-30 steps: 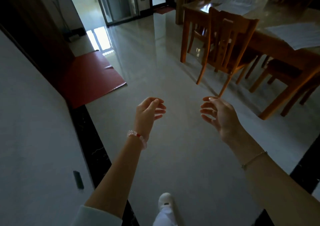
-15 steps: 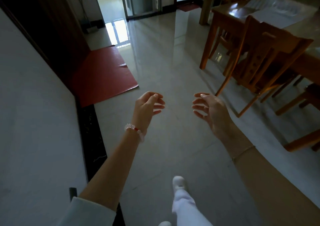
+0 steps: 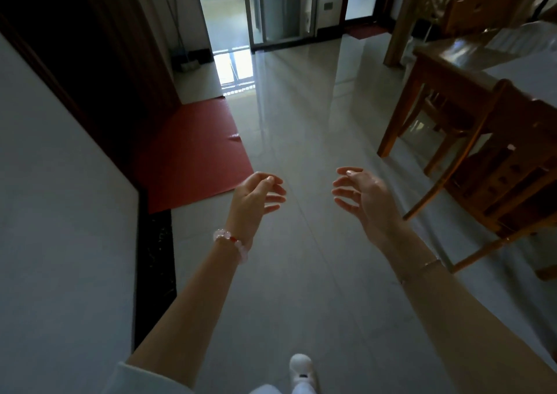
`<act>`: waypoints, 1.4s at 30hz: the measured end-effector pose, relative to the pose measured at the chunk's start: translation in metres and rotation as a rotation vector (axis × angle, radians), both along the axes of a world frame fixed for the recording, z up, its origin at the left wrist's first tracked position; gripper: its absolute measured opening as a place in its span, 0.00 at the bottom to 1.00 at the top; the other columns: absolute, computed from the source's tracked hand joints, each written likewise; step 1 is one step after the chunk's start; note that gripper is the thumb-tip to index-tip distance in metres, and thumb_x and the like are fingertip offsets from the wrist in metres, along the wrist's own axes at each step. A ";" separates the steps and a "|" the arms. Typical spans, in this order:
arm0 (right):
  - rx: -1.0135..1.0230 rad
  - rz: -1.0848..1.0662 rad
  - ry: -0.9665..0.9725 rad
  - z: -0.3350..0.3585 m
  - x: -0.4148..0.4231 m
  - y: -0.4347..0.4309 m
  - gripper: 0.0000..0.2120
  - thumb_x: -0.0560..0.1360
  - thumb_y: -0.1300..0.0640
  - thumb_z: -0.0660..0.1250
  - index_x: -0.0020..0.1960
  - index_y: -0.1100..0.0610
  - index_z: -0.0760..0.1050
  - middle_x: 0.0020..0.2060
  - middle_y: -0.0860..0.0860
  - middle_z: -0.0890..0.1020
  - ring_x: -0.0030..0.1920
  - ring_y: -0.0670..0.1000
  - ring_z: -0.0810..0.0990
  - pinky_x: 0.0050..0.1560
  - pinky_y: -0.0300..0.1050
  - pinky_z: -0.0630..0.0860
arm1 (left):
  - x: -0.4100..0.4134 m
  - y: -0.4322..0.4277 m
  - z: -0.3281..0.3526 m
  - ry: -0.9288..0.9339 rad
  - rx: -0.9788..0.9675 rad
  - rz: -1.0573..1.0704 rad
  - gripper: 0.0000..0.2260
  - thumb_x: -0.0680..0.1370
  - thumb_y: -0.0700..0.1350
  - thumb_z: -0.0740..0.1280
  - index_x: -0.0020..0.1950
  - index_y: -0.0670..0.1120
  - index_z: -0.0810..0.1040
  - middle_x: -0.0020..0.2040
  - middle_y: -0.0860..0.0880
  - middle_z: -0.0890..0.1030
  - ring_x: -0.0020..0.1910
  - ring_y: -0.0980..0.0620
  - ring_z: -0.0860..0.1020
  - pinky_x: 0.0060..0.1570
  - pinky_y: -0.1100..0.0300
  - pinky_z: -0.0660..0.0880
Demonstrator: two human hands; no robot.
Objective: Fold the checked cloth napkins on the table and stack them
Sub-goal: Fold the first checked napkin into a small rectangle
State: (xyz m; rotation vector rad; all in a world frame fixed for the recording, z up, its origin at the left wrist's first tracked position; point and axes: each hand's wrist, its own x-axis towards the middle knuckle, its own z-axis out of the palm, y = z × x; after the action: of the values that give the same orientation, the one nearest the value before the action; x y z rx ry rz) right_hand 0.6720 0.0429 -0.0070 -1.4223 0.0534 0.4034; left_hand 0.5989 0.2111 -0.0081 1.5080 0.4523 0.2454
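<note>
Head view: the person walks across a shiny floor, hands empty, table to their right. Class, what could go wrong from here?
1. The glossy tiled floor may be slippery under the white shoe.
2. The red mat has a raised corner, a possible trip hazard.
3. The wooden chair juts out near the right hand; turning toward the table could bump it.

The tabletop (image 3: 470, 53) at the far right is cut off by the right edge, and what lies on it is too blurred to be told. The wooden chair (image 3: 509, 164) is likewise cropped. Only the toe of a white shoe (image 3: 302, 369) is seen at the bottom edge.
</note>
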 end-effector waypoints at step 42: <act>0.096 -0.350 0.037 -0.011 0.710 0.210 0.11 0.78 0.59 0.57 0.43 0.54 0.77 0.33 0.48 0.79 0.37 0.48 0.78 0.45 0.43 0.74 | 0.771 0.215 0.007 -0.003 -0.018 -0.342 0.09 0.79 0.39 0.58 0.42 0.44 0.75 0.35 0.49 0.79 0.34 0.54 0.78 0.41 0.59 0.74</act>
State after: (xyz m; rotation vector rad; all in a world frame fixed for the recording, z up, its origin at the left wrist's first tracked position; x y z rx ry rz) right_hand 1.3815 0.2532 -0.0182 -1.2801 0.3052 0.1409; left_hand 1.3695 0.4262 -0.0014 1.5399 0.1884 -0.0247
